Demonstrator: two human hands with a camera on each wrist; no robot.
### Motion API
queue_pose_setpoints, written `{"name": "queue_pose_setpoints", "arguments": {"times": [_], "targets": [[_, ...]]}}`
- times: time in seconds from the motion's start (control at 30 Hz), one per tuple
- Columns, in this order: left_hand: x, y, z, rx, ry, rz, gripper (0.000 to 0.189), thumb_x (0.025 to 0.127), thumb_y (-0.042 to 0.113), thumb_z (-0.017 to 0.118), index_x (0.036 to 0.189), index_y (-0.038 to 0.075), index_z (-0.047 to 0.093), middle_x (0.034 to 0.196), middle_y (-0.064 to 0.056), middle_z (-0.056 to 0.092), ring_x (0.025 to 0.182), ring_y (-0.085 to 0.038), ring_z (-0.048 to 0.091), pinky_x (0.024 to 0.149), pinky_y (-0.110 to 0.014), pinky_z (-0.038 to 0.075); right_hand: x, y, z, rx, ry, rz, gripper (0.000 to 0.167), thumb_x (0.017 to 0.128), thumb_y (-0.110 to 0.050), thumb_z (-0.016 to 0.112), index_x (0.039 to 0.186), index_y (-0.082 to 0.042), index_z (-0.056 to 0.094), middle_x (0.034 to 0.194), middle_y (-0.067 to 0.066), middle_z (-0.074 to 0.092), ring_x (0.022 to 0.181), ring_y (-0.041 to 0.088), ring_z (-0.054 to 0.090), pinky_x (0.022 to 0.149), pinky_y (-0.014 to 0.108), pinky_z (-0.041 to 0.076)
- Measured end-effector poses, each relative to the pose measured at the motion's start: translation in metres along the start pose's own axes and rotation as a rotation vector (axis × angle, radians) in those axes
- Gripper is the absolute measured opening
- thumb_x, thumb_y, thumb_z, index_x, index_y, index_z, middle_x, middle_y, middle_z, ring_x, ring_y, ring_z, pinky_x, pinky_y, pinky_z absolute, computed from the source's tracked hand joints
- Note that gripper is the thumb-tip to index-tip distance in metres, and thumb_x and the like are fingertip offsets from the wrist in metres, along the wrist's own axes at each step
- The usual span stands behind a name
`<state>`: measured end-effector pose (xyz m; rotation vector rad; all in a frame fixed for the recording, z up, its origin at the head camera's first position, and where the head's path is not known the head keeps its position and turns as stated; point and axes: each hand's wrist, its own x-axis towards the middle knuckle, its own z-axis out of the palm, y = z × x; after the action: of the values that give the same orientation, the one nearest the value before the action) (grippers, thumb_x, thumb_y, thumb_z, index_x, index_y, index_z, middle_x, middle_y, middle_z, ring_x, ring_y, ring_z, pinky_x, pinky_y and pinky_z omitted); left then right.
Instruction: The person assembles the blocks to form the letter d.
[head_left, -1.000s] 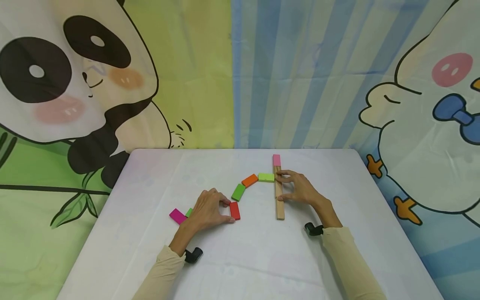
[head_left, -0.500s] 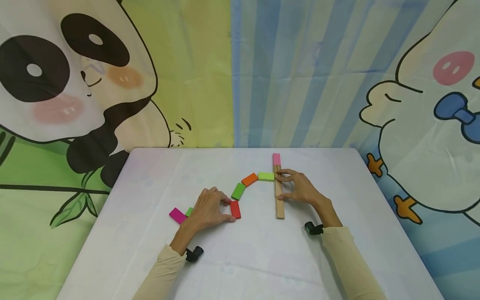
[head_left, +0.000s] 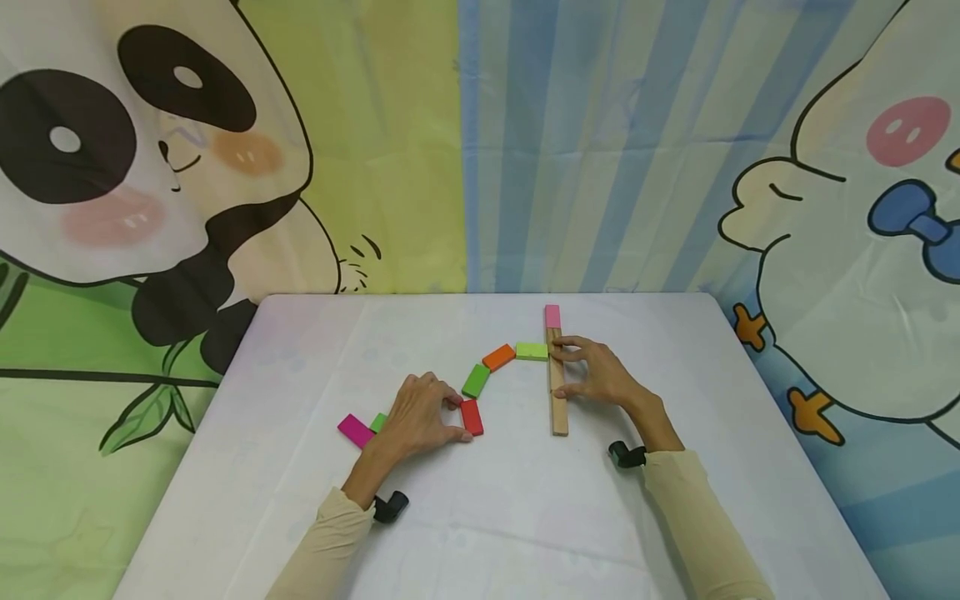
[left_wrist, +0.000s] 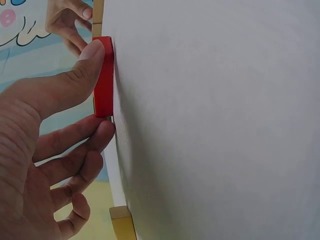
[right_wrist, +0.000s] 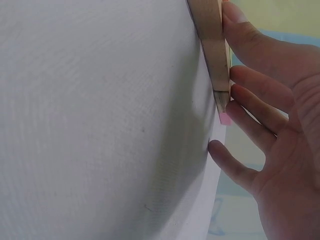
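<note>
A cloth backdrop printed with a black-and-white panda and a white bird (head_left: 367, 142) fills the far side, behind a white-covered table (head_left: 645, 533). Two beige-sleeved arms reach in from the near side, a black camera at each wrist. The left hand (head_left: 422, 417), left of centre, pinches a flat red rectangular block (head_left: 472, 417) between thumb and fingertips at its near and far ends. The right hand (head_left: 600, 375) holds its fingers loosely spread, thumb and fingertips touching the right side of a straight row of plain wooden blocks (head_left: 559, 417). A magenta block (head_left: 356, 430) lies left of the left hand. From the red block's far end, a green block (head_left: 476, 381), an orange block (head_left: 498, 357) and a lime-green block (head_left: 532, 352) curve rightward to the wooden row. A pink block (head_left: 552, 317) tops its far end. Smallest in sight is a partly hidden green piece (head_left: 378, 422) beside the magenta block.
</note>
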<state>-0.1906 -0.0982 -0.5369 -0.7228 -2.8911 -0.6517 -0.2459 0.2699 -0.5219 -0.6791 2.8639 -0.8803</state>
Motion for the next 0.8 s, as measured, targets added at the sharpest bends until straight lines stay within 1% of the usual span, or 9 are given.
{"name": "queue_pose_setpoints", "arguments": {"times": [0.2,0.37,0.53,0.7,0.8], "targets": [[0.0014,0.0008,0.0011,0.014,0.013,0.007,0.057,0.068,0.053,0.103,0.107,0.016,0.085,0.087,0.007,0.072,0.081,-0.008,0.046,0.086,-0.034,0.039,-0.0007,0.001,-0.0013,0.0,-0.001,0.005,0.083,0.08,-0.027,0.1,0.151,-0.005,0.063,0.165,0.016,0.055,0.156,0.047,0.045,0.124,0.072,0.035],[0.0025,0.001,0.0013,0.015,0.016,0.011,0.057,0.068,0.055,0.102,0.107,0.016,0.084,0.087,0.007,0.072,0.08,-0.008,0.046,0.087,-0.034,0.039,-0.0009,0.0006,-0.0027,0.016,0.006,0.004,0.082,0.079,-0.025,0.1,0.15,-0.004,0.063,0.164,0.016,0.056,0.156,0.046,0.045,0.124,0.071,0.035],[0.0022,0.0022,0.0006,0.007,0.012,-0.004,0.059,0.067,0.055,0.103,0.106,0.015,0.083,0.086,0.007,0.071,0.08,-0.009,0.047,0.086,-0.035,0.038,-0.001,0.0006,-0.0014,0.03,0.004,-0.005,0.081,0.08,-0.024,0.1,0.15,-0.004,0.063,0.164,0.016,0.056,0.156,0.046,0.046,0.125,0.07,0.035],[0.0019,0.0029,0.0009,0.009,0.003,0.001,0.06,0.068,0.056,0.102,0.106,0.014,0.082,0.087,0.005,0.072,0.081,-0.01,0.049,0.086,-0.035,0.038,-0.0023,-0.0008,-0.0011,0.036,0.003,-0.005,0.081,0.08,-0.023,0.1,0.149,-0.004,0.063,0.164,0.016,0.056,0.156,0.045,0.046,0.125,0.069,0.035],[0.002,0.0031,0.0015,0.01,0.007,0.0,0.059,0.067,0.056,0.102,0.105,0.015,0.082,0.087,0.006,0.073,0.081,-0.01,0.049,0.086,-0.035,0.038,-0.0029,-0.0014,-0.0014,0.029,0.005,-0.006,0.081,0.08,-0.023,0.1,0.149,-0.003,0.063,0.164,0.016,0.056,0.156,0.045,0.046,0.125,0.069,0.036]]}}
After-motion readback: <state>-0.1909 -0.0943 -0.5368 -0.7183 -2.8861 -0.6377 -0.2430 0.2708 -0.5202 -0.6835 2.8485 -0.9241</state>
